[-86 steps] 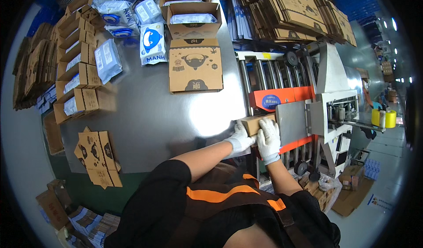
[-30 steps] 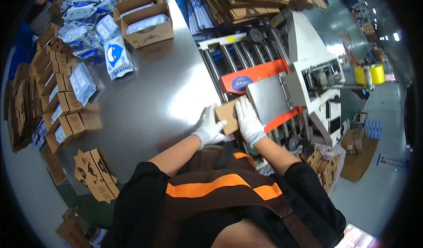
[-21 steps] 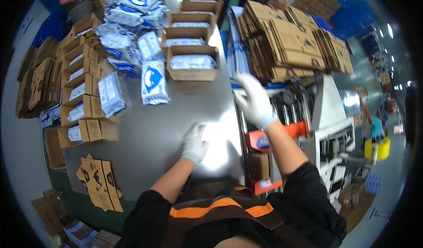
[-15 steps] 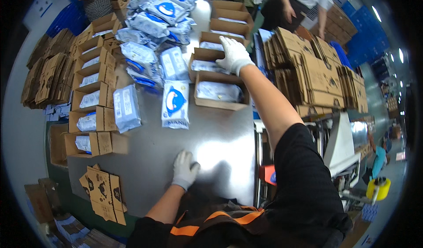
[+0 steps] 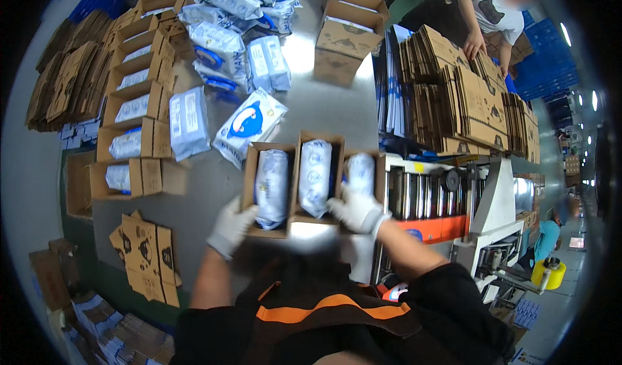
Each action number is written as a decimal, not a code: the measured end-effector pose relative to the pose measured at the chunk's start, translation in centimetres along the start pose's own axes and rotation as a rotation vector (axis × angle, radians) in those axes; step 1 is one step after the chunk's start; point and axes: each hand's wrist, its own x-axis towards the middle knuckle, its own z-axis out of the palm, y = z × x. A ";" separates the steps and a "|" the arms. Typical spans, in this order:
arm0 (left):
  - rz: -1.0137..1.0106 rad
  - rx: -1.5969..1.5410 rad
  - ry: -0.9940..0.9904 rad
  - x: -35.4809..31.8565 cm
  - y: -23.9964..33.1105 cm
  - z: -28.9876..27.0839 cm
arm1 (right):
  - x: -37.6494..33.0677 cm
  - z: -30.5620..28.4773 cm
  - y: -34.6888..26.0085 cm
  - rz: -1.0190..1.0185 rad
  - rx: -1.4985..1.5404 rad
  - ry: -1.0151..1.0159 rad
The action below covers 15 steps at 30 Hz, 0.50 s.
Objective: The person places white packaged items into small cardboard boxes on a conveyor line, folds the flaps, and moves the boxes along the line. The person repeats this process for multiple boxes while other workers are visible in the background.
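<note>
Three open cardboard boxes stand side by side close to me. Each holds a white-and-blue wipes pack, shown by the left pack [image 5: 272, 187], the middle pack [image 5: 315, 177] and the right pack [image 5: 360, 172]. My left hand [image 5: 232, 227] grips the outer wall of the left box [image 5: 249, 182], thumb near its front corner. On the right, my gloved right hand [image 5: 356, 210] is closed at the front of the right box [image 5: 374, 174], its fingertips beside the middle box [image 5: 299, 164]. Its grip is partly blurred. A loose wipes pack [image 5: 249, 125] lies slanted just behind the left box.
A row of filled boxes [image 5: 150, 177] lines the left, with flat cartons [image 5: 148, 259] in front. Wipes packs [image 5: 220, 47] pile up at the back, near more boxes [image 5: 346, 38]. Right are stacked cartons [image 5: 476, 106], a roller conveyor [image 5: 427, 196] and another person's hand [image 5: 475, 44].
My right hand has come back from the far row. Three filled boxes now stand near me, turned lengthwise. My left hand has moved from the bare table to the left box. A loose pack has swung aslant.
</note>
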 end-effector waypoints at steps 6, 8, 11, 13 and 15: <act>0.070 0.558 0.235 -2.9 4.0 -9.1 | -6.3 11.5 -3.9 -0.246 0.466 -0.242; 0.335 0.742 0.472 -4.7 2.8 -8.3 | -9.1 9.9 -4.7 -0.333 0.902 0.125; 0.692 0.837 0.788 -11.1 2.0 -2.9 | -7.8 10.1 1.1 -0.137 0.198 0.446; 0.472 0.535 0.741 -16.5 -2.1 0.0 | -9.0 11.4 3.9 0.067 0.510 0.297; 0.280 0.421 0.416 -22.0 -4.6 4.0 | -11.0 14.6 6.6 0.080 0.709 0.410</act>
